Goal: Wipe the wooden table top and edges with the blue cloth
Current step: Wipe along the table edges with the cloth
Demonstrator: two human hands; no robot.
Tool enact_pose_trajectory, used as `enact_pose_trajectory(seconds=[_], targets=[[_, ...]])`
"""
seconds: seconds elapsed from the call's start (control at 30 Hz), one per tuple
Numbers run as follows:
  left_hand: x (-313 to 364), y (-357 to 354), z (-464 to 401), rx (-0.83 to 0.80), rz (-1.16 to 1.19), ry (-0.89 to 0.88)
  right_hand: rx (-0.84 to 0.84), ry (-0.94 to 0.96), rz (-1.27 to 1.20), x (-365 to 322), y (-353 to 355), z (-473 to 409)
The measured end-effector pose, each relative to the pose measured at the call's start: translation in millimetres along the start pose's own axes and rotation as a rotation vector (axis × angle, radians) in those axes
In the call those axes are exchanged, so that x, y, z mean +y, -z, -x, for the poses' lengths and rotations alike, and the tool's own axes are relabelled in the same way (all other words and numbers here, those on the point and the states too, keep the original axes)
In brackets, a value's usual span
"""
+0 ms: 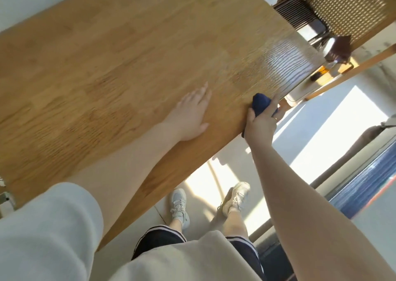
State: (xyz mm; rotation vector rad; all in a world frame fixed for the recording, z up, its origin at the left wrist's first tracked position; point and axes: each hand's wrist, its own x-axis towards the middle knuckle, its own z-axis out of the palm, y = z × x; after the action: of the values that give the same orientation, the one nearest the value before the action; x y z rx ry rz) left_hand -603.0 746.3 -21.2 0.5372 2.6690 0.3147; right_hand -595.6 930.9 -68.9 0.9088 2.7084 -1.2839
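So the wooden table [120, 51] fills most of the view, tilted because of the head angle. The left hand [189, 114] lies flat on the top near the edge, fingers straight and spread a bit, holding nothing. The right hand [262, 123] is right at the table's edge with its fingers curled around the blue cloth [260, 103], which is bunched up and pressed against the edge close to the corner. A patch of the top by that corner looks shiny. A chair with a woven cane back [347, 10] stands past the far end. Below, you can see sneakers [234, 197] on the pale floor [216, 165].
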Motion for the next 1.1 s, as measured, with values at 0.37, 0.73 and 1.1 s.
enact_pose_trajectory(seconds=[0.37, 0.73, 1.1], targets=[[59.7, -4.1, -32.9, -0.105, -0.019, 0.364, -0.067, 0.326, 0.323, 4.8, 25.6, -59.0], [87.5, -8.1, -49.2, -0.142, 0.049, 0.563, -0.377, 0.43, 0.179, 21.6, 37.6, -36.7], [85.1, -12.4, -48.2, -0.15, 0.04, 0.555, -0.15, 0.192, 0.052, -6.3, 52.0, -110.3]])
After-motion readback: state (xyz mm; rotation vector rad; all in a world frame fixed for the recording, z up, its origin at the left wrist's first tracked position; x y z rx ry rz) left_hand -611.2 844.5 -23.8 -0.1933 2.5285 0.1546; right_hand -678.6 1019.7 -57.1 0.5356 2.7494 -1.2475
